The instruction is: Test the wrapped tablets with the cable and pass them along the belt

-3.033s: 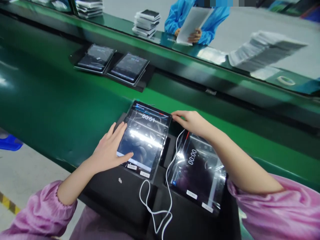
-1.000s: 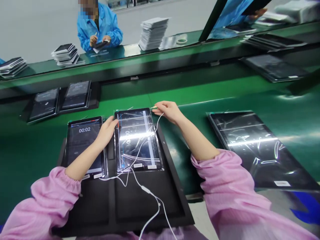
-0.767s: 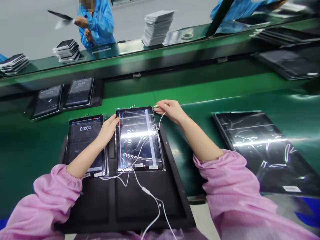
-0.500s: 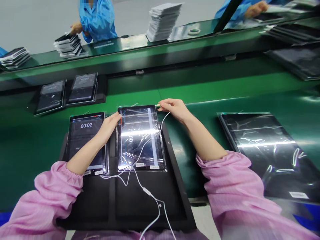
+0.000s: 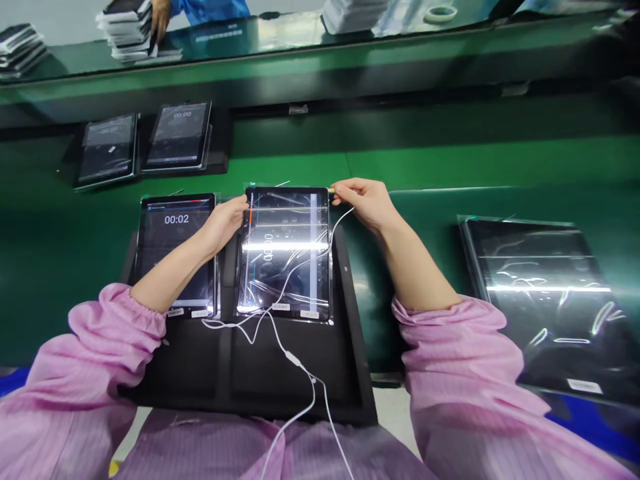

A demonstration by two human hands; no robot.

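My right hand (image 5: 367, 203) pinches the plug of a white cable (image 5: 293, 359) at the upper right corner of a film-wrapped tablet (image 5: 285, 280). Whether the plug sits inside the tablet's edge cannot be told. On the opposite side, my left hand (image 5: 225, 223) grips the tablet's upper left edge, fingers together. The tablet's lit screen shows a sideways timer, and the cable runs across it and splits lower down. Under my left forearm lies a second tablet (image 5: 173, 250) reading 00:02. Both tablets rest on a black tray (image 5: 295, 393).
Two more lit tablets, a left one (image 5: 107, 150) and a right one (image 5: 177, 137), lie farther back. Film-wrapped tablets (image 5: 545, 267) lie at right. Behind a raised green ledge (image 5: 350, 57), a co-worker's hand (image 5: 160, 20) touches a stack of wrapped items (image 5: 125, 33). A tape roll (image 5: 440, 13) lies there.
The view has tilted down, so the far bench shows less. My hands keep their places at the tablet. The co-worker's hand has moved down beside the stack.
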